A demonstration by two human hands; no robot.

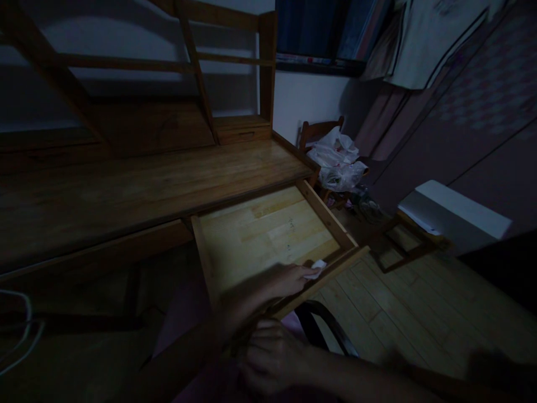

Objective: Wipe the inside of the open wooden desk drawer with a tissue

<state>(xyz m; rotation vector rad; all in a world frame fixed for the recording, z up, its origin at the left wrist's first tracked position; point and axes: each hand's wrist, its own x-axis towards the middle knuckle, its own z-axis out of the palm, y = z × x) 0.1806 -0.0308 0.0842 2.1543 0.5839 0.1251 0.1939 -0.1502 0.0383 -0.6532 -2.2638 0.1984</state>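
Note:
My left hand [291, 280] reaches into an open wooden drawer [268, 235], low by its front right corner. Pinched in its fingers is a crumpled white tissue [316, 270], which lies close to the drawer's floor and front wall. My right hand [271, 352] is closed, with curled fingers, at the near side of the drawer front [331, 277]. Shadow and the hand itself hide whatever its fingers wrap round. Pale wood boards with small dark marks form the drawer's floor.
Above the drawer is a wooden desk [146, 190] with shelves [235, 123] at the back. A chair [321, 129] holding plastic bags [335, 154] stands beyond its right end. Farther right, a stool [403, 246] carries a white-and-grey box-like object [457, 212]. A white cable [27, 319] hangs at left.

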